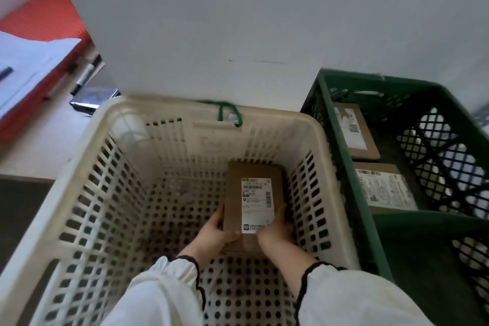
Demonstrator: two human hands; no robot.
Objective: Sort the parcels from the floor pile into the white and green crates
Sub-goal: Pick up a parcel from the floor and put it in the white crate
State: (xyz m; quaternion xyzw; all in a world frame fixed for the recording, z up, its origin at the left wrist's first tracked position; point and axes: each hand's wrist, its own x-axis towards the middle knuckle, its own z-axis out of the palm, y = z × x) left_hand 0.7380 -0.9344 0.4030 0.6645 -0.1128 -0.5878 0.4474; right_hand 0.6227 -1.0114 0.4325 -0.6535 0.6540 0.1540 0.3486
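Note:
A brown cardboard parcel (238, 188) with a white shipping label lies deep inside the white crate (87, 167), toward its right wall. My left hand (213, 235) grips the parcel's near left corner and my right hand (275, 227) grips its near right edge. Both arms reach down into the crate in white sleeves. To the right stands the green crate (352, 167), holding two more labelled brown parcels, one farther (367, 148) and one nearer (383, 188).
A white wall rises behind both crates. At the left is a pale surface with a red folder (45, 24), white papers (29, 61), a marker pen (84, 77) and a dark flat object (92, 100). A green cord (227, 111) hangs on the white crate's far rim.

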